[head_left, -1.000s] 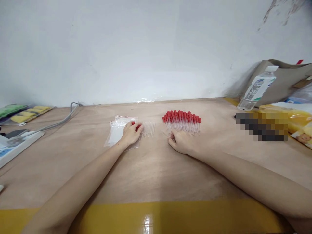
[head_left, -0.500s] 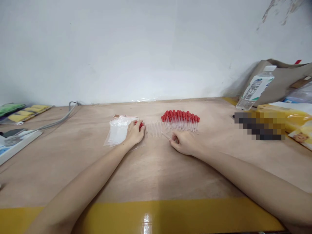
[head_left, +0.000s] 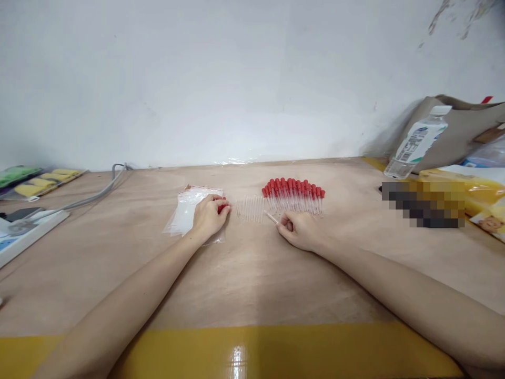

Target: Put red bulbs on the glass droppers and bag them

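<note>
Worktop (head_left: pixel 236 284), brown, with a yellow strip (head_left: pixel 315 347) along its front edge and a pale wall (head_left: pixel 236 79) behind its rear edge. Your left hand (head_left: pixel 211 217): left of the worktop's middle, nearer the rear edge than the front, fingers curled around red bulbs (head_left: pixel 222 206); their count is hidden by your fingers. Your right hand (head_left: pixel 299 230): right of the middle, thumb and fingers pinched on one clear tube (head_left: pixel 271 217), its free end slanting towards the rear edge and the left. Clear bags (head_left: pixel 182 210): a loose, overlapping stack, partly beneath your left hand, its outer side towards the left edge. Loose tubes (head_left: pixel 251 209): one row between your two hands, side by side, ends towards the front and rear edges. Droppers (head_left: pixel 294 190): a fanned group just beyond your right hand, red ends towards the rear edge, clear stems towards you. Left rear corner: green and yellow packs (head_left: pixel 47 181). Left edge: a white power strip (head_left: pixel 37 237), with a grey cable (head_left: pixel 92 199) reaching the rear edge. Right rear corner: a tilted bottle (head_left: pixel 417 143) before a grey bag (head_left: pixel 460 129). Right edge: a yellow packet (head_left: pixel 473 187), beside a dark item (head_left: pixel 424 208) masked by pixelation.
</note>
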Available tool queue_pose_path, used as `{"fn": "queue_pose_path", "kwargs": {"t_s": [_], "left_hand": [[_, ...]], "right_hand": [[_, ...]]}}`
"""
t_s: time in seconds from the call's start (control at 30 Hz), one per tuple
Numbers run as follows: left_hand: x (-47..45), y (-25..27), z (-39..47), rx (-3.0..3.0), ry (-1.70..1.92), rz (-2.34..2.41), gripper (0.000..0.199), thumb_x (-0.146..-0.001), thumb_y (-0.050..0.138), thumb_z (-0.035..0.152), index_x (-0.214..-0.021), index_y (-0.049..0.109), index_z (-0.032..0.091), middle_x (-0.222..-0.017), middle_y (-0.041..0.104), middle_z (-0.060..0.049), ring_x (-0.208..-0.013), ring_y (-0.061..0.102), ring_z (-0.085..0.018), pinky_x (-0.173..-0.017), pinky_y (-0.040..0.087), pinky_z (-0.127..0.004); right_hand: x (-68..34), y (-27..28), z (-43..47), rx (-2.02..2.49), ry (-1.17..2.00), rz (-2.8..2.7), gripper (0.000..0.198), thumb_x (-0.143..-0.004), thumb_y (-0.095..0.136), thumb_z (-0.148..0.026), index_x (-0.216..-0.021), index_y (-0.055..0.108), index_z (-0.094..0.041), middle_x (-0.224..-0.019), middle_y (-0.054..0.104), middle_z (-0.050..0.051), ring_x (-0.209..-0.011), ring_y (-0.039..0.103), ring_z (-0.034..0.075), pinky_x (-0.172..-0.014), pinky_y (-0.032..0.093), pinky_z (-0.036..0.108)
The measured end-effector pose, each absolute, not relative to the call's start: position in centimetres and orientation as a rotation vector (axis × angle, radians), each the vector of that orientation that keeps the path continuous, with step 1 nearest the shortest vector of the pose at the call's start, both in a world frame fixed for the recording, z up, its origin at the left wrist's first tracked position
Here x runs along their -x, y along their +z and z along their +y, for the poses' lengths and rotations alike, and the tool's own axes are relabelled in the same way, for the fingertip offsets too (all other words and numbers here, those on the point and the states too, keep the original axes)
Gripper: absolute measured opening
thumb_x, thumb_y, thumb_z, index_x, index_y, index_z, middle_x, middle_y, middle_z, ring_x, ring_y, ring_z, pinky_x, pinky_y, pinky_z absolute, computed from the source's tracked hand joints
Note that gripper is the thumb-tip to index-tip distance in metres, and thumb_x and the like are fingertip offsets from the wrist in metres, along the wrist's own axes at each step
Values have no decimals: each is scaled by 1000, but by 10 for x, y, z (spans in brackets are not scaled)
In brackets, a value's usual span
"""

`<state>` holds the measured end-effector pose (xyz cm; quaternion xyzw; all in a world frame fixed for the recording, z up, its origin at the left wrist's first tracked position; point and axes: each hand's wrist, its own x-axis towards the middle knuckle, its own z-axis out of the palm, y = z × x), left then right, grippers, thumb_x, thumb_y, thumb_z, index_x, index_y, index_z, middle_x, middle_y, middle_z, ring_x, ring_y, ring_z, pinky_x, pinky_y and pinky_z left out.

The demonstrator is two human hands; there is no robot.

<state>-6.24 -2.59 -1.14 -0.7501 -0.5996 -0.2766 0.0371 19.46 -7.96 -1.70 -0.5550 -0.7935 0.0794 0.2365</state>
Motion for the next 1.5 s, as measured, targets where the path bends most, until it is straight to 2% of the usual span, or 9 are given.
{"fn": "queue_pose_path", "kwargs": {"t_s": [0.1,0.27,0.4,0.5,0.73,0.93,1.13,1.23,1.5], "left_hand": [[65,-7,-26,2294,-836,-1917,20,-80,49,27,-76,69,24,-97,62,-3,-86,58,-21,-83,43,-36],[69,-4,-24,2312,-820,-1935,31,-77,53,26,-106,61,20,-96,60,-5,-92,57,-22,-86,42,-34],[75,-2,-21,2272,-835,-2050,41,-76,54,39,-110,59,16,-109,54,-10,-92,58,-21,-83,45,-31],[81,2,-18,2254,-825,-2128,45,-76,52,46,-106,60,13,-105,58,-12,-85,59,-20,-75,46,-30],[85,10,-22,2308,-737,-2221,35,-72,53,53,-65,61,19,-52,59,-2,-57,59,-19,-59,44,-29],[78,21,-26,2128,-975,-2049,23,-75,54,40,-73,62,18,-84,65,-8,-89,59,-24,-77,45,-34],[55,7,-45,2650,-1611,-1780,21,-80,51,31,-94,54,17,-84,65,-5,-73,63,-16,-70,50,-29],[41,-14,-58,2949,-1596,-1712,29,-83,48,30,-107,52,15,-84,64,-6,-74,65,-16,-73,51,-31],[34,-33,-68,3064,-1517,-1697,26,-84,48,32,-102,56,15,-92,62,-8,-79,65,-17,-76,51,-32]], "right_hand": [[-194,-16,-80,1505,225,-2178,14,-78,50,-29,-71,55,-18,-63,60,-1,-53,49,10,-50,27,21],[-195,-19,-78,1492,232,-2189,14,-79,49,-30,-72,54,-19,-63,60,-1,-53,49,10,-50,27,21],[-195,-20,-78,1468,237,-2186,13,-78,49,-29,-72,54,-18,-64,60,-1,-54,49,10,-50,27,21],[-194,-19,-78,1475,250,-2189,13,-78,50,-29,-71,54,-18,-65,60,0,-55,48,10,-50,27,21],[-194,-19,-78,1483,242,-2192,14,-78,49,-29,-70,53,-18,-63,58,-1,-53,48,10,-50,27,22],[-194,-22,-74,1431,251,-2065,13,-82,44,-28,-77,49,-18,-69,59,2,-60,52,13,-54,34,23],[-195,-28,-68,1221,245,-2019,15,-86,39,-23,-95,50,-16,-86,62,7,-79,58,17,-69,43,28],[-194,-27,-70,1087,181,-2090,22,-87,37,-20,-103,53,-16,-97,62,9,-88,58,17,-76,44,29],[-186,-20,-83,1028,191,-2213,25,-89,36,-23,-99,58,-17,-88,61,7,-77,56,15,-69,44,27]]}}
